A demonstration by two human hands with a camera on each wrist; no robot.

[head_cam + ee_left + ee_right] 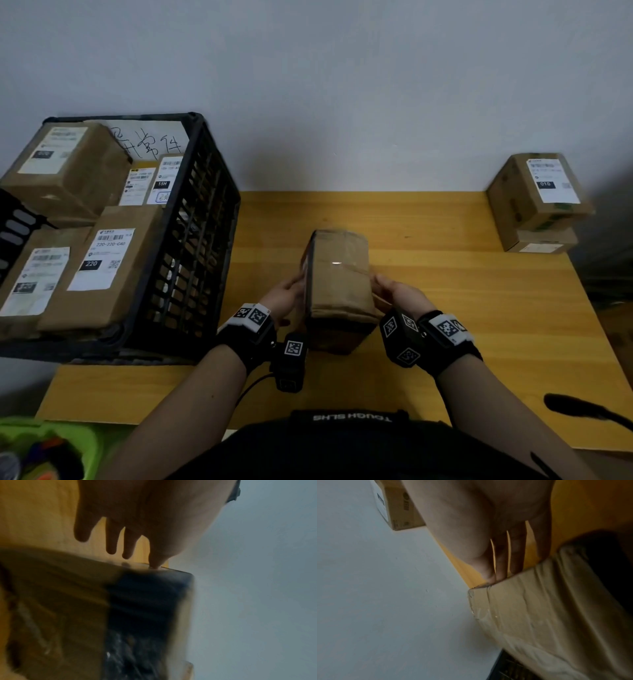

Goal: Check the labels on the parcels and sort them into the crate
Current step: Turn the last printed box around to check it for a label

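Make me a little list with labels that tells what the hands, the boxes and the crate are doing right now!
held parcel: brown taped parcel, between both hands above the table, no label showing on the faces in view
left hand: left hand on the parcel's left side
right hand: right hand on the parcel's right side
crate: black crate at the table's left end, holding several labelled parcels
waiting: stack of two parcels at the far right by the wall
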